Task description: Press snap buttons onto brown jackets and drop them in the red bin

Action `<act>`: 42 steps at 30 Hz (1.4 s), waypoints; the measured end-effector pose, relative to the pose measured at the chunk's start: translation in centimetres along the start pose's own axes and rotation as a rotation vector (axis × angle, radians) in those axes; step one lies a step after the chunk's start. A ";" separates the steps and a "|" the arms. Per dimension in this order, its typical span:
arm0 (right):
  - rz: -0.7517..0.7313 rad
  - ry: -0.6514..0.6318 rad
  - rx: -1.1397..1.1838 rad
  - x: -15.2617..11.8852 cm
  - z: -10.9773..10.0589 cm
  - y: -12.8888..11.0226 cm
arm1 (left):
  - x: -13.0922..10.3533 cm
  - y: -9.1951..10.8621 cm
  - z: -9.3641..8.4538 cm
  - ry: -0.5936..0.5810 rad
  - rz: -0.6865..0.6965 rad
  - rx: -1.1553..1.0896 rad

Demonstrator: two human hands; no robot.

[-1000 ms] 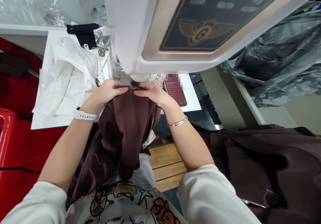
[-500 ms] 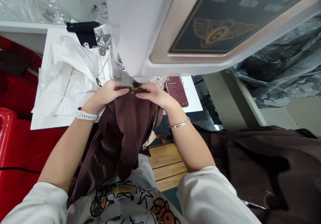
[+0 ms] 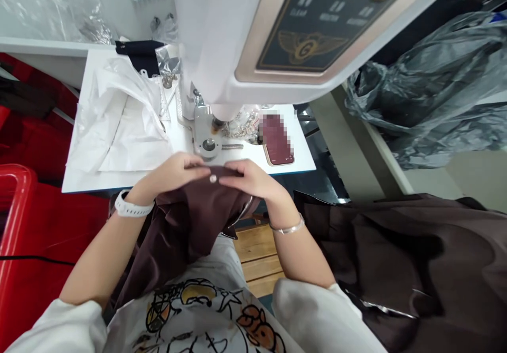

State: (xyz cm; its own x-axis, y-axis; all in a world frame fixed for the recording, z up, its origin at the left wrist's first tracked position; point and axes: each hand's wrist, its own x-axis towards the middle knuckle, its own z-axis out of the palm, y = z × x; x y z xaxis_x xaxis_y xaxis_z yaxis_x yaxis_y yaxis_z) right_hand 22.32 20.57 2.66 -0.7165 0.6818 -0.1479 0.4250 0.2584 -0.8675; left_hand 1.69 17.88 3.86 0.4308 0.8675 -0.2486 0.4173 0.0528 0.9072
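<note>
A dark brown garment (image 3: pixel 198 210) hangs from both my hands over my lap, its zipper at the right side. My left hand (image 3: pixel 178 172) pinches the upper edge, thumb on top. Opposite it, my right hand (image 3: pixel 249 180) grips the same edge. Between the two thumbs a small, shiny round snap button (image 3: pixel 213 179) shows on the cloth. Just beyond the held edge is the round metal die (image 3: pixel 208 144) of a white press machine (image 3: pixel 214 36), under its head. The fingers beneath the cloth are hidden.
On the white table lie white paper sheets (image 3: pixel 119 126), a spring (image 3: pixel 232 146), and a phone (image 3: pixel 279 139). A red bin (image 3: pixel 16 210) stands at left. More brown garments (image 3: pixel 435 258) are piled at right, below a grey plastic bag (image 3: pixel 443 84). A wooden slatted seat (image 3: pixel 257 253) shows below.
Both hands have drawn the garment toward me, out from under the press head, uncovering the die and spring. A shiny snap button now shows where only a tiny dot was visible. My view has shifted.
</note>
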 end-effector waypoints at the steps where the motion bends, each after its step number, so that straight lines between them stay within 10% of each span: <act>1: -0.007 -0.104 0.029 -1.1 0.5 -0.3 | -1.2 0.2 0.9 -0.113 0.024 0.026; 5: -0.063 -0.407 0.110 -5.2 3.0 -0.7 | -5.6 0.1 6.2 -0.312 0.095 0.120; 9: 0.020 -0.409 0.183 -8.3 6.9 1.5 | -8.4 -1.5 10.7 -0.315 0.038 0.011; 14: 0.390 -0.656 0.132 -13.8 12.9 5.9 | -7.7 -5.8 9.3 0.058 0.055 0.160; 17: 0.586 -0.745 0.020 -17.3 13.5 7.2 | -6.7 -9.2 8.5 0.133 -0.224 0.506; 20: 0.649 -0.444 0.110 -18.2 10.6 7.2 | -7.6 -10.5 11.2 -0.169 -0.351 0.539; 24: 0.592 0.250 0.101 -13.1 7.1 6.1 | -11.4 -7.4 17.7 -0.345 -0.024 0.530; 26: 0.650 0.318 -0.020 -9.2 7.9 5.8 | -13.0 -5.3 19.4 -0.408 0.192 0.559; 32: 0.810 0.042 -0.219 -5.7 14.6 5.3 | -11.9 -3.6 14.0 -0.408 0.177 0.409; 37: 0.493 -0.088 0.384 -15.9 12.4 4.6 | -4.4 -8.0 10.2 0.114 -0.137 0.518; 42: 0.818 -0.071 0.543 -25.2 12.1 5.7 | 0.9 -12.2 12.1 -0.010 -0.347 0.597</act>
State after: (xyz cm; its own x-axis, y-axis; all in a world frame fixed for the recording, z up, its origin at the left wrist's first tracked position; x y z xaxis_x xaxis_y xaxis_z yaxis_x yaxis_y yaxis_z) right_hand 36.10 -3.39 -4.27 -0.3535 0.4628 -0.8129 0.5057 -0.6365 -0.5823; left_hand 6.70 12.04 -11.50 0.1989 0.8451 -0.4962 0.9003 0.0425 0.4333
